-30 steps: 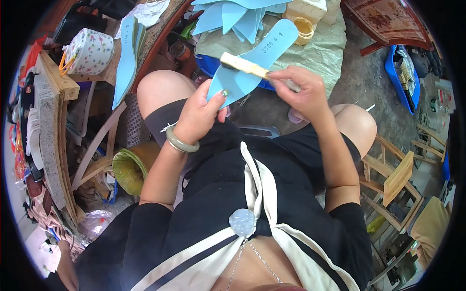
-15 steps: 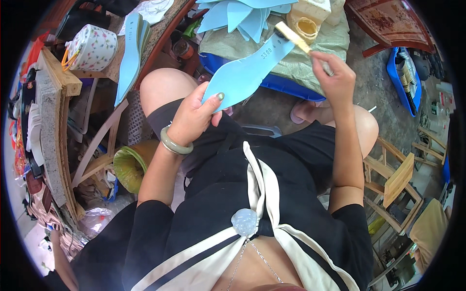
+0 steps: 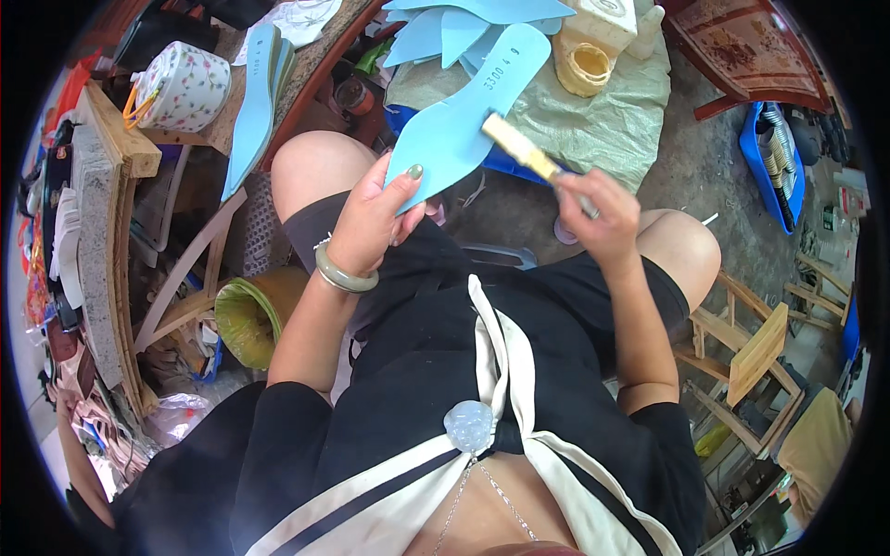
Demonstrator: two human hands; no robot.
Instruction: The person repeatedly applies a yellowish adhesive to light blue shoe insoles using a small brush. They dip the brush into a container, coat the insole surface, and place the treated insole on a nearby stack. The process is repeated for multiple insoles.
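Note:
My left hand (image 3: 375,202) pinches the near, wide end of a light blue shoe insole (image 3: 454,128), thumb on top. The insole tilts away to the upper right, with printed marks near its far end. In my right hand (image 3: 600,215) is the handle of a pale glue brush (image 3: 521,148). Its tip meets the insole's right edge around the middle. Behind the insole lies a pile of similar blue insoles (image 3: 422,39). To the pile's right stands a cream plastic container with a crusted open mouth (image 3: 586,67).
A greenish woven sack (image 3: 612,125) covers the low surface before me. Left, a table holds a stack of insoles (image 3: 250,130) and a flowered white pot (image 3: 188,86). A yellow-lined bin (image 3: 248,320) stands near my left leg; wooden stools (image 3: 753,352) are at right.
The brush has moved from the insole's far end down along its right edge, toward me. My right hand has come nearer and left. The insole has turned slightly more upright.

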